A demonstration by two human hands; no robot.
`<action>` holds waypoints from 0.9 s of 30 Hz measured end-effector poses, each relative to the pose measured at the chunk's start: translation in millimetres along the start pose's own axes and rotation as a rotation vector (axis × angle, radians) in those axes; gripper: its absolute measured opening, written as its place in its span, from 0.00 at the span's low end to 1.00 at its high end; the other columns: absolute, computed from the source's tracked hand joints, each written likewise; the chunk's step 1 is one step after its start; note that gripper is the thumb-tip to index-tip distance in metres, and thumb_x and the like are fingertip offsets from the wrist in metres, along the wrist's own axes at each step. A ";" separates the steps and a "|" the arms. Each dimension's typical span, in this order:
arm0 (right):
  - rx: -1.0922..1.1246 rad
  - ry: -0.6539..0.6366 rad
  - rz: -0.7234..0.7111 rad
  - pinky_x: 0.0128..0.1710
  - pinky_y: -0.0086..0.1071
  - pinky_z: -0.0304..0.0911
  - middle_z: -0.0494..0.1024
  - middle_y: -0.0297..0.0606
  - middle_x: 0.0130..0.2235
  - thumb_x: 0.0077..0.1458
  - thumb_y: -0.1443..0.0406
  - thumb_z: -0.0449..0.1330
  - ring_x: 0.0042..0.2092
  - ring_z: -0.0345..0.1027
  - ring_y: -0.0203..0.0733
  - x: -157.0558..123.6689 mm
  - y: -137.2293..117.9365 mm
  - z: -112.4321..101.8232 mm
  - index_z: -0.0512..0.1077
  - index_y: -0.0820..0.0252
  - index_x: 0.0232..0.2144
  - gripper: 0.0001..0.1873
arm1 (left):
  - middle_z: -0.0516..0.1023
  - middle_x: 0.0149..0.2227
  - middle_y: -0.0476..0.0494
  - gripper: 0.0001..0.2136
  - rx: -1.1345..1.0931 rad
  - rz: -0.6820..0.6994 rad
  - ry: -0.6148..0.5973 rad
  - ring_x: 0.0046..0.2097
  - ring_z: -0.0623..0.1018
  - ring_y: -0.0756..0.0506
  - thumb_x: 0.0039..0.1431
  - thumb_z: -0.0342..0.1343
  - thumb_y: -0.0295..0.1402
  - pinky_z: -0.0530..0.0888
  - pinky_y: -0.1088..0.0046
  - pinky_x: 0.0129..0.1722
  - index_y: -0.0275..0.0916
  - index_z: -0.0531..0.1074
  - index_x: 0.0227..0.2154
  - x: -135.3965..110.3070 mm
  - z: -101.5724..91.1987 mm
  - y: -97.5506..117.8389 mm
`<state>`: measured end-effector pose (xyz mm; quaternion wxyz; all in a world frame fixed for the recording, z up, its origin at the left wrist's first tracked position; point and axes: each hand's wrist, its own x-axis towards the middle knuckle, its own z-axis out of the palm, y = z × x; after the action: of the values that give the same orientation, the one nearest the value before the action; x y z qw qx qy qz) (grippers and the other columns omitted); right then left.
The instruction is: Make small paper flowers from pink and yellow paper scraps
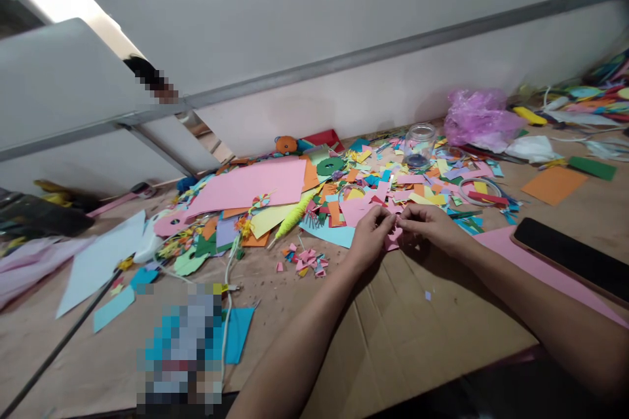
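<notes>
My left hand (369,234) and my right hand (428,225) meet over the far edge of a brown cardboard sheet (393,340). Fingers of both are closed in a pinch on a small piece of pink paper (392,241), part of which shows below the fingertips. The fingers cover its full shape. Just beyond the hands, a larger pink paper cut-out (358,208) lies among coloured scraps. Left of my left hand sits a small pile of pink and orange paper bits (308,260).
A glass jar (419,147) stands among the scraps, near a pink plastic bag (479,116). At right, a phone (570,255) rests on pink paper. A large pink sheet (250,184), a yellow yarn bundle (297,215) and a white cable (227,314) lie leftward. White panels rise behind; a person is partly visible through a gap.
</notes>
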<state>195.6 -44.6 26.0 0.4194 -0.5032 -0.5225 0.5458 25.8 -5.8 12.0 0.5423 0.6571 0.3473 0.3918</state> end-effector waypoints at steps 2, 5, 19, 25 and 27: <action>0.003 -0.014 0.022 0.20 0.28 0.58 0.74 0.34 0.21 0.49 0.48 0.68 0.21 0.66 0.36 0.2 0.8 1.0 0.70 0.59 0.26 0.21 | 0.70 0.28 0.50 0.11 -0.030 -0.002 0.014 0.32 0.70 0.50 0.60 0.56 0.39 0.65 0.73 0.34 0.38 0.68 0.28 -0.2 1.0 0.6; 0.018 -0.008 0.021 0.19 0.28 0.57 0.74 0.34 0.20 0.49 0.48 0.67 0.20 0.66 0.36 0.3 1.3 3.7 0.69 0.59 0.24 0.21 | 0.71 0.28 0.49 0.12 -0.068 -0.018 0.027 0.32 0.70 0.50 0.59 0.57 0.42 0.66 0.74 0.34 0.37 0.70 0.28 -0.6 1.9 1.9; -0.211 0.145 -0.255 0.34 0.35 0.66 0.79 0.37 0.33 0.52 0.54 0.66 0.34 0.72 0.43 -2.8 -11.5 -2.7 0.76 0.56 0.31 0.12 | 0.68 0.24 0.51 0.20 -0.421 -0.241 0.068 0.27 0.67 0.54 0.45 0.69 0.47 0.63 0.77 0.28 0.36 0.70 0.27 4.0 -6.3 -0.5; -0.339 0.062 -0.380 0.42 0.39 0.66 0.80 0.39 0.35 0.50 0.60 0.66 0.38 0.72 0.46 -1.1 -14.3 -5.0 0.80 0.54 0.31 0.06 | 0.68 0.25 0.51 0.21 -0.433 -0.319 -0.026 0.26 0.67 0.54 0.43 0.70 0.47 0.63 0.78 0.26 0.36 0.70 0.28 2.6 -7.7 -2.9; -0.343 0.050 -0.395 0.41 0.38 0.66 0.79 0.38 0.34 0.51 0.61 0.66 0.37 0.72 0.45 -1.4 -13.4 -4.9 0.80 0.53 0.31 0.05 | 0.69 0.26 0.50 0.21 -0.425 -0.330 -0.045 0.26 0.68 0.54 0.42 0.70 0.47 0.64 0.78 0.27 0.35 0.70 0.28 2.4 -8.2 -0.7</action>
<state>199.7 -43.8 39.7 0.4391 -0.4684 -0.6849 0.3445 19.6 0.1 12.5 0.7320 0.4717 0.3476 0.3477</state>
